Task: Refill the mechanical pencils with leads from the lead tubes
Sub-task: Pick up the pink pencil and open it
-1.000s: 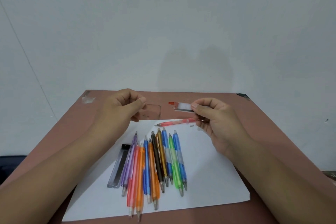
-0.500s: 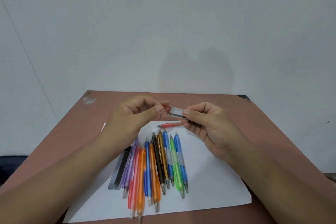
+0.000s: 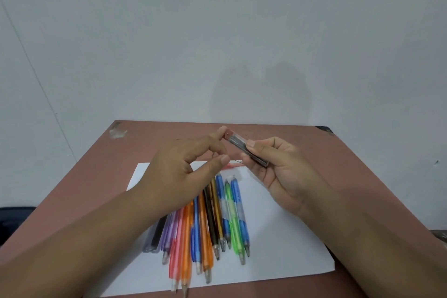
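as we hold it: lead tube (image 3: 245, 150) raised above the table (image 3: 338, 164), slanted, red capped end up toward our left hand.
right hand (image 3: 278, 172): fingers closed narrow around the tube's lower half, thumb on top, fingertips (image 3: 251, 144) pressing its side.
left hand (image 3: 183, 172): forefinger and thumb touching the red cap (image 3: 227, 135) at the tube's upper end; we cannot tell whether they pinch it or only rest against it.
tube contents: dark leads visible through the clear wall.
red pencil (image 3: 229, 165): lying crosswise on the white paper (image 3: 278, 249), just below our hands, mostly hidden by them.
pencil row (image 3: 212, 220): purple, pink, orange, blue, black, amber, green, side by side on the paper, tips toward us, well apart from the fingers.
second tube (image 3: 154, 237): dark, flat on the paper at the row's left edge, partly under our left forearm.
progress, as we judge it: early; the tube looks capped, and we cannot tell which pencils hold lead.
left to do: open the cap, draw leads, feed each pencil, close up.
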Demonstrator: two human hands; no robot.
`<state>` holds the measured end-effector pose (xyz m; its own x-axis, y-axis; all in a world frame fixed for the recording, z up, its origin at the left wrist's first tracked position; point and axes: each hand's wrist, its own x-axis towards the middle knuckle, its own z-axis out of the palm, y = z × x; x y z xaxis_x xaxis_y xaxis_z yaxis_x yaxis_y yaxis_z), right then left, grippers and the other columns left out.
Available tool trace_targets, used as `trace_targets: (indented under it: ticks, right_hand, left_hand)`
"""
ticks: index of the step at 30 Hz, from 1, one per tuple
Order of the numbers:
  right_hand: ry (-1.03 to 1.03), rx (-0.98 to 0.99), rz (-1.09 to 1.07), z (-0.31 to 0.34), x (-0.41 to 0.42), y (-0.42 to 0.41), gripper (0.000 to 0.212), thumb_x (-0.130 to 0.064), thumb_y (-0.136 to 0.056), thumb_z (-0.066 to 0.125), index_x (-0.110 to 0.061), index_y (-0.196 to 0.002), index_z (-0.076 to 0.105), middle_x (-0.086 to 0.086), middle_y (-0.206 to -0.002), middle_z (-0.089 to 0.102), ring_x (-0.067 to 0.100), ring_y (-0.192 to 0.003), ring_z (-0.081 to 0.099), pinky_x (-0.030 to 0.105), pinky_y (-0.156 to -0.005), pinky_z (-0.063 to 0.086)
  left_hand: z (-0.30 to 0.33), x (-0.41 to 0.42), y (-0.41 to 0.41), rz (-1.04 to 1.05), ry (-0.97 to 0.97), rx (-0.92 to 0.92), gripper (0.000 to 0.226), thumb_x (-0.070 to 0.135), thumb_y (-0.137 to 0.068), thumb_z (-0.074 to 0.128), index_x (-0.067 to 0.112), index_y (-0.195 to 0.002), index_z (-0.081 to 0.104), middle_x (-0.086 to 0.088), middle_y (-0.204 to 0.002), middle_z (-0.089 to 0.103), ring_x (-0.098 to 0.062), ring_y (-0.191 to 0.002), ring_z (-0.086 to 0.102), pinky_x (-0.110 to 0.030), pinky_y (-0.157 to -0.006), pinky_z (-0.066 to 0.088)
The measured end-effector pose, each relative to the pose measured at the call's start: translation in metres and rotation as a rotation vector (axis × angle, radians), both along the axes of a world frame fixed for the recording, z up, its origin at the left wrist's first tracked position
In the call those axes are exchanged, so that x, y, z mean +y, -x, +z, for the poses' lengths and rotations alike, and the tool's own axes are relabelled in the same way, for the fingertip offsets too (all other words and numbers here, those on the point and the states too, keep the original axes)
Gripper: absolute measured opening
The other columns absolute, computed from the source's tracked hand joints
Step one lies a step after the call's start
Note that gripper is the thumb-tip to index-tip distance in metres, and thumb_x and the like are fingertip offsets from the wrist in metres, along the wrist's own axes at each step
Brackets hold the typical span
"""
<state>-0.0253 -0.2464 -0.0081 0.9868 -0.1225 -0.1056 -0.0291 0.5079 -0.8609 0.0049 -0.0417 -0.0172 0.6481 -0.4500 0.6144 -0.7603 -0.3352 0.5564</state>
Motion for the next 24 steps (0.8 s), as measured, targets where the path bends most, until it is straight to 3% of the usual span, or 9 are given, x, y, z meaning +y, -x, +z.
trace_targets:
  ticks: [3,5,9,12,14,16,19,21,24]
  right_hand:
    - [0.026,0.008,0.051,0.001,-0.001,0.000,0.023,-0.009,-0.072,0.076,-0.002,-0.085,0.059,0.023,-0.098,0.072,0.021,-0.075,0.071,0.024,-0.067,0.060]
    - [0.117,0.014,0.109,0.001,-0.001,0.001,0.025,-0.012,-0.071,0.077,-0.003,-0.088,0.062,0.022,-0.096,0.072,0.021,-0.075,0.070,0.028,-0.069,0.060]
    - [0.450,-0.036,0.189,0.001,0.000,0.003,0.034,-0.025,-0.076,0.076,-0.014,-0.108,0.076,0.013,-0.101,0.075,0.022,-0.085,0.067,0.036,-0.074,0.054]
    - [0.692,-0.055,0.150,0.005,-0.006,0.003,0.019,-0.024,-0.085,0.076,-0.022,-0.103,0.079,0.009,-0.101,0.077,0.040,-0.097,0.067,0.052,-0.087,0.054]
    - [0.895,-0.030,0.152,0.011,-0.016,0.003,0.010,-0.021,-0.088,0.077,-0.025,-0.096,0.080,0.002,-0.094,0.077,0.036,-0.098,0.068,0.049,-0.086,0.056]
    - [1.081,0.009,0.237,0.018,-0.027,0.005,0.008,-0.021,-0.085,0.080,-0.027,-0.092,0.080,-0.003,-0.088,0.077,0.025,-0.086,0.072,0.040,-0.078,0.058]
    - [1.272,0.083,0.419,0.025,-0.040,0.011,0.007,-0.022,-0.082,0.083,-0.024,-0.088,0.080,-0.002,-0.077,0.075,0.010,-0.068,0.065,0.026,-0.067,0.054]
    - [1.421,0.121,0.483,0.026,-0.045,0.014,0.012,-0.033,-0.082,0.082,-0.022,-0.082,0.078,-0.001,-0.071,0.072,0.007,-0.063,0.061,0.024,-0.065,0.052]
    - [1.604,0.105,0.393,0.023,-0.048,0.010,0.029,-0.052,-0.078,0.080,-0.024,-0.076,0.074,-0.010,-0.069,0.070,0.001,-0.060,0.057,0.026,-0.064,0.049]
  left_hand:
    - [-0.002,0.002,-0.004,-0.015,0.013,0.028,0.017,0.045,-0.093,0.057,0.032,-0.095,0.067,0.026,-0.133,0.061,0.007,-0.132,0.048,-0.025,-0.101,0.046]
    - [-0.002,0.002,-0.004,-0.033,0.029,0.066,0.017,0.046,-0.092,0.057,0.032,-0.095,0.067,0.025,-0.136,0.059,0.006,-0.133,0.048,-0.029,-0.104,0.044]
    - [0.001,0.002,-0.004,-0.094,0.084,0.181,0.014,0.050,-0.090,0.056,0.041,-0.095,0.065,0.026,-0.134,0.061,0.005,-0.134,0.047,-0.036,-0.107,0.041]
    - [0.002,0.003,-0.005,-0.123,0.207,0.276,0.007,0.042,-0.092,0.064,0.036,-0.094,0.067,0.015,-0.132,0.065,-0.004,-0.130,0.055,-0.047,-0.107,0.045]
    - [0.003,0.003,-0.007,-0.090,0.285,0.308,0.009,0.034,-0.093,0.067,0.024,-0.094,0.068,0.013,-0.126,0.069,-0.006,-0.123,0.061,-0.046,-0.104,0.048]
    - [0.005,0.003,-0.008,-0.020,0.306,0.321,0.013,0.033,-0.089,0.064,0.022,-0.093,0.069,0.016,-0.118,0.072,-0.003,-0.115,0.064,-0.042,-0.101,0.051]
    - [0.004,0.005,-0.014,0.096,0.247,0.315,0.006,0.036,-0.090,0.065,0.034,-0.088,0.070,0.026,-0.110,0.071,0.001,-0.103,0.066,-0.039,-0.095,0.053]
    - [0.001,0.007,-0.019,0.155,0.172,0.306,0.007,0.044,-0.088,0.064,0.039,-0.088,0.070,0.032,-0.109,0.069,0.004,-0.100,0.065,-0.037,-0.094,0.052]
    - [-0.001,0.007,-0.021,0.195,0.048,0.258,0.011,0.054,-0.085,0.060,0.047,-0.088,0.067,0.040,-0.106,0.065,0.013,-0.100,0.060,-0.025,-0.089,0.049]
